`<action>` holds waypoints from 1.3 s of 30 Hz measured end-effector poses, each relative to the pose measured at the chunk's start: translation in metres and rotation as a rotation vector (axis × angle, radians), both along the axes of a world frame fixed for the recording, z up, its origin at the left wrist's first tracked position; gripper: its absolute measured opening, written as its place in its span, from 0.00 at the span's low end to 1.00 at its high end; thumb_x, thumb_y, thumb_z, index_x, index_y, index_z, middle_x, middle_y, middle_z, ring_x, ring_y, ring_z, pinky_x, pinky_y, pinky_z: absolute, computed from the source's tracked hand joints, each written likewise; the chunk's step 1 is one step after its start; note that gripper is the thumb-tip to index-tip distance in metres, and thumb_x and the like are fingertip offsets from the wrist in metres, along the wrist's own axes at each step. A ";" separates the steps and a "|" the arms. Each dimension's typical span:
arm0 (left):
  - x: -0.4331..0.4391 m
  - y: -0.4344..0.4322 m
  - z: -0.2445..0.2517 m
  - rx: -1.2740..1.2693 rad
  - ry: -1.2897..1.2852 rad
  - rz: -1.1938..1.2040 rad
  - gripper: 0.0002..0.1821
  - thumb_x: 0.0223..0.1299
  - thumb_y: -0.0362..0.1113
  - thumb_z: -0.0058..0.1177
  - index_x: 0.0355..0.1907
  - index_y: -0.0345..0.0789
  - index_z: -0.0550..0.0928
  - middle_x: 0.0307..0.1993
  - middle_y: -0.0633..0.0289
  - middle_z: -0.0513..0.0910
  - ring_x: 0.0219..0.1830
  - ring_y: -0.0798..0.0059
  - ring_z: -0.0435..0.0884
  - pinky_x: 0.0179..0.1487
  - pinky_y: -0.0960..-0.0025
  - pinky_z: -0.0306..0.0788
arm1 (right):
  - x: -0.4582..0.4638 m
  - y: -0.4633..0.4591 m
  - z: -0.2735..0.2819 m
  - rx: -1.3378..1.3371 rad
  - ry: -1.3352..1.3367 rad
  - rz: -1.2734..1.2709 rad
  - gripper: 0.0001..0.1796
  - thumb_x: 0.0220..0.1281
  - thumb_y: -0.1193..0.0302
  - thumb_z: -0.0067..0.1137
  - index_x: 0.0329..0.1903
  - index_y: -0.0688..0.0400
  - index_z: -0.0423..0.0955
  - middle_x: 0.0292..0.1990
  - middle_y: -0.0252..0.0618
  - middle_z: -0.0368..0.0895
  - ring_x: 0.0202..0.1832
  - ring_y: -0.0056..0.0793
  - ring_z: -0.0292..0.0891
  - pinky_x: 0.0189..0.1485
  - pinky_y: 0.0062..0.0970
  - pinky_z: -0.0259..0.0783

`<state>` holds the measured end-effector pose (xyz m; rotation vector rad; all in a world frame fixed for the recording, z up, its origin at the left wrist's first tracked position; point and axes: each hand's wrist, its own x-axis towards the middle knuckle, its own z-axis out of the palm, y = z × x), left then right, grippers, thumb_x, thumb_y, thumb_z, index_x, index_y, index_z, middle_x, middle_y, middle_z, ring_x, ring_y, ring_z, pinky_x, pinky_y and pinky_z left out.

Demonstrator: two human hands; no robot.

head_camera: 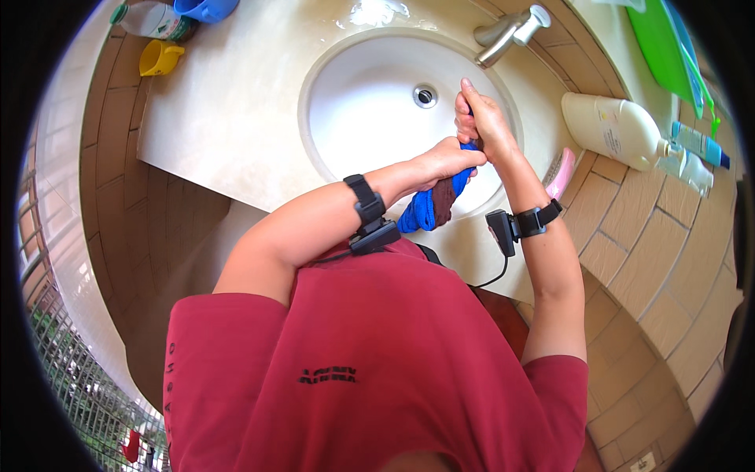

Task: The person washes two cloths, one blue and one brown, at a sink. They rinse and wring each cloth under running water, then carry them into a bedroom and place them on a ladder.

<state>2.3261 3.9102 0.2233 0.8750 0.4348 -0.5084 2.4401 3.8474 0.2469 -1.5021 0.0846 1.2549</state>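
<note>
A twisted cloth [433, 203], blue and dark brown, is gripped in both fists over the near right part of a white oval sink [365, 106]. My left hand [446, 160] wraps around its middle, and the loose bunched end hangs below that fist toward my shirt. Just beyond it my right hand [485, 121] clenches the other end, thumb pointing up and away. Most of the cloth inside this fist is hidden. The metal drain [424, 95] shows left of my right hand, and the faucet [510, 35] stands past it at the back right.
A yellow cup [159, 58], a blue cup [206, 7] and a plastic bottle [150, 20] are at the far left. Along the right wall are a large cream jug [613, 127], a pink brush [560, 173] and a green basin [663, 47]. Cabled devices are strapped to both my forearms.
</note>
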 end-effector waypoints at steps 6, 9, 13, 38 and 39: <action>0.008 -0.014 -0.052 0.241 0.018 0.104 0.19 0.59 0.48 0.60 0.37 0.32 0.79 0.29 0.63 0.80 0.30 0.76 0.77 0.37 0.70 0.72 | 0.005 0.016 -0.054 -0.285 -0.271 0.105 0.27 0.73 0.48 0.48 0.26 0.56 0.70 0.15 0.27 0.62 0.14 0.19 0.55 0.16 0.25 0.58; 0.009 -0.013 -0.067 0.384 0.105 0.077 0.24 0.57 0.52 0.61 0.38 0.29 0.81 0.31 0.58 0.83 0.33 0.70 0.81 0.41 0.66 0.74 | 0.005 0.022 -0.075 -0.390 -0.367 0.160 0.28 0.72 0.48 0.49 0.27 0.60 0.73 0.15 0.31 0.68 0.13 0.22 0.60 0.16 0.28 0.61; 0.009 -0.010 -0.085 0.524 0.141 0.042 0.27 0.54 0.54 0.61 0.38 0.28 0.83 0.33 0.52 0.86 0.36 0.65 0.84 0.44 0.64 0.75 | -0.002 0.028 -0.094 -0.465 -0.463 0.167 0.29 0.71 0.48 0.50 0.26 0.62 0.75 0.16 0.34 0.71 0.12 0.25 0.65 0.17 0.29 0.65; -0.049 0.052 0.128 -0.385 0.196 0.084 0.18 0.62 0.53 0.63 0.36 0.41 0.77 0.31 0.68 0.82 0.29 0.79 0.79 0.37 0.70 0.76 | -0.101 -0.029 0.166 0.607 -2.165 1.411 0.25 0.56 0.68 0.61 0.56 0.31 0.70 0.67 0.27 0.65 0.68 0.32 0.64 0.75 0.42 0.56; -0.053 0.047 0.134 -0.425 0.201 0.074 0.18 0.62 0.53 0.63 0.35 0.42 0.78 0.30 0.69 0.82 0.28 0.79 0.79 0.35 0.71 0.76 | -0.106 -0.027 0.169 0.630 -2.150 1.495 0.18 0.55 0.66 0.62 0.49 0.37 0.72 0.67 0.26 0.65 0.69 0.33 0.62 0.76 0.43 0.55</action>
